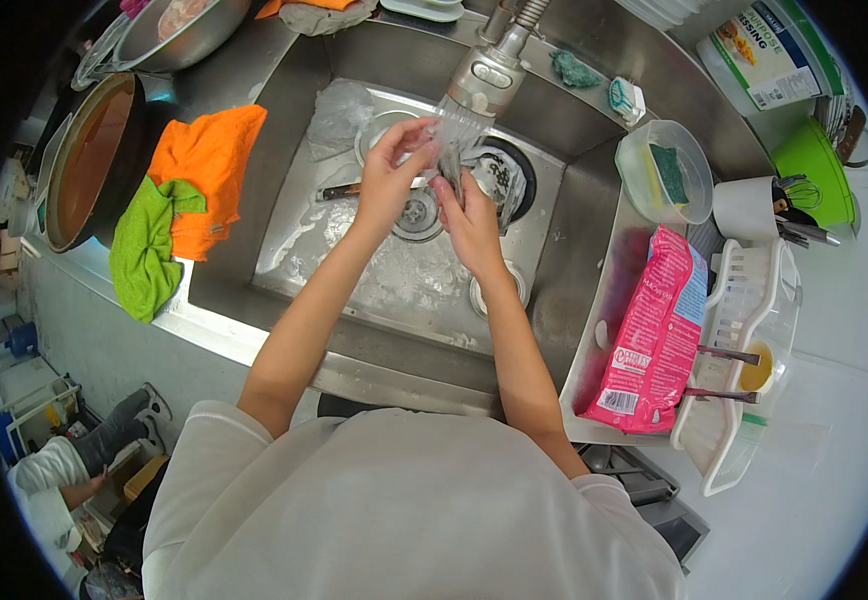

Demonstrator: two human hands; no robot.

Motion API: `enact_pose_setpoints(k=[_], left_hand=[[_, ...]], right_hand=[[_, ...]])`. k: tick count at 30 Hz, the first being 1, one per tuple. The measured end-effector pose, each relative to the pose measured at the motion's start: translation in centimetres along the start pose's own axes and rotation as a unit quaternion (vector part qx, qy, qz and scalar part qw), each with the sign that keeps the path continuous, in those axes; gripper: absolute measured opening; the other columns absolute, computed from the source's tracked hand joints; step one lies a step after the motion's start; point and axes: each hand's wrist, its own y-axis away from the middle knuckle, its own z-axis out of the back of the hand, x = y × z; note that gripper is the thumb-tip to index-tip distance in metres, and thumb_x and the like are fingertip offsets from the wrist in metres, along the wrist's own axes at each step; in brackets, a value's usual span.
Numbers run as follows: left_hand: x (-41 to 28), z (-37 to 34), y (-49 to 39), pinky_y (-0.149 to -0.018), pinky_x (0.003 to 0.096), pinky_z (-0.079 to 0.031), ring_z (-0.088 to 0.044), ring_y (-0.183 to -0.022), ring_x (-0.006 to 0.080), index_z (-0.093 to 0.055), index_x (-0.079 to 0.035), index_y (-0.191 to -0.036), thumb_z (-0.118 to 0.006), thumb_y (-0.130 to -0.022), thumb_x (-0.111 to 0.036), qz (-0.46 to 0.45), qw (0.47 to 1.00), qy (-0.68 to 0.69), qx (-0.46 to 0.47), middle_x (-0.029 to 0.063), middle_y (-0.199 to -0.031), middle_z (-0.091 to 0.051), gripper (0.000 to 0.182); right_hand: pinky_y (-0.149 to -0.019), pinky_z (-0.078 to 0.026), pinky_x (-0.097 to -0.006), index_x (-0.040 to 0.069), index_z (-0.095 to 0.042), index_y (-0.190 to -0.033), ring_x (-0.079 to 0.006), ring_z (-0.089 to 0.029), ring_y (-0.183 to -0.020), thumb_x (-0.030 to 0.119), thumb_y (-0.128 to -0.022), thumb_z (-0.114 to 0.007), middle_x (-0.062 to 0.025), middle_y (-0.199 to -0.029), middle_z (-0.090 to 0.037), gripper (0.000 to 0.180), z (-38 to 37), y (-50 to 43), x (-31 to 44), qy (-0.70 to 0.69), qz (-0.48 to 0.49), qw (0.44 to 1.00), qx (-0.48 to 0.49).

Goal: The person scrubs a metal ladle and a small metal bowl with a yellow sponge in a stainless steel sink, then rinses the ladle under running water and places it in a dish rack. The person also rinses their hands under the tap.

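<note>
Water runs from a metal spray faucet [485, 81] over both hands in a stainless steel sink [411, 270]. My right hand [470, 221] pinches a small dark grey, limp item [450, 169] beneath the stream; its kind is unclear. My left hand [398, 169] is curled beside it, fingers bent under the water, and whether it grips anything is not clear. Behind my right hand a round black-rimmed vessel [527, 180] holds a patterned, crumpled piece. A clear plastic bag [340, 116] lies at the sink's back left. Near the drain [417, 216] rests a dark-handled utensil [340, 192].
Orange [205, 176] and green cloths [150, 247] lie on the left rim, beside a large pan [96, 161]. At right stand a plastic tub with sponges [663, 172], a pink package [655, 337] and a white rack [741, 322]. Another person [66, 465] is at lower left.
</note>
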Motion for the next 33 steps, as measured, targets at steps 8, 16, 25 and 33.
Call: enact_pose_setpoints(k=[8, 16, 25, 33], left_hand=[[0.2, 0.0, 0.5, -0.060, 0.0181, -0.040, -0.051, -0.067, 0.0061, -0.059, 0.001, -0.091, -0.060, -0.076, -0.012, -0.017, 0.988, -0.142, 0.049, 0.0050, -0.079, -0.058, 0.020], [-0.5, 0.8, -0.1, -0.066, 0.0219, -0.048, -0.057, -0.077, 0.0115, -0.054, 0.008, -0.098, -0.051, -0.083, -0.008, 0.073, 0.988, -0.006, 0.135, 0.0090, -0.089, -0.060, 0.023], [-0.7, 0.8, -0.1, -0.071, 0.0262, -0.051, -0.058, -0.081, 0.0140, -0.055, 0.006, -0.096, -0.045, -0.086, -0.009, 0.065, 0.987, -0.011, 0.149, 0.0093, -0.091, -0.059, 0.021], [0.1, 0.5, 0.2, -0.066, 0.0238, -0.050, -0.059, -0.074, 0.0132, -0.054, 0.008, -0.093, -0.046, -0.084, -0.005, 0.067, 0.992, -0.074, 0.080, 0.0094, -0.082, -0.060, 0.018]], right_hand=[[-0.064, -0.039, -0.0423, -0.002, -0.042, -0.089, -0.0400, -0.051, -0.077, 0.019, -0.083, -0.048, -0.0238, -0.083, -0.053, 0.023, 0.0, 0.2, 0.5, 0.130, 0.054, 0.989, -0.046], [-0.067, -0.040, -0.0434, -0.002, -0.042, -0.092, -0.0403, -0.051, -0.081, 0.017, -0.084, -0.047, -0.0239, -0.086, -0.053, 0.022, 0.0, 0.1, 0.0, 0.125, 0.067, 0.989, -0.053], [-0.066, -0.040, -0.0433, -0.003, -0.042, -0.091, -0.0402, -0.052, -0.080, 0.017, -0.083, -0.047, -0.0243, -0.084, -0.054, 0.021, 0.0, 0.1, -0.1, 0.130, 0.065, 0.987, -0.062], [-0.066, -0.040, -0.0437, -0.003, -0.043, -0.090, -0.0403, -0.052, -0.079, 0.016, -0.083, -0.048, -0.0247, -0.083, -0.054, 0.021, -0.3, 0.2, 0.2, 0.130, 0.045, 0.989, -0.056]])
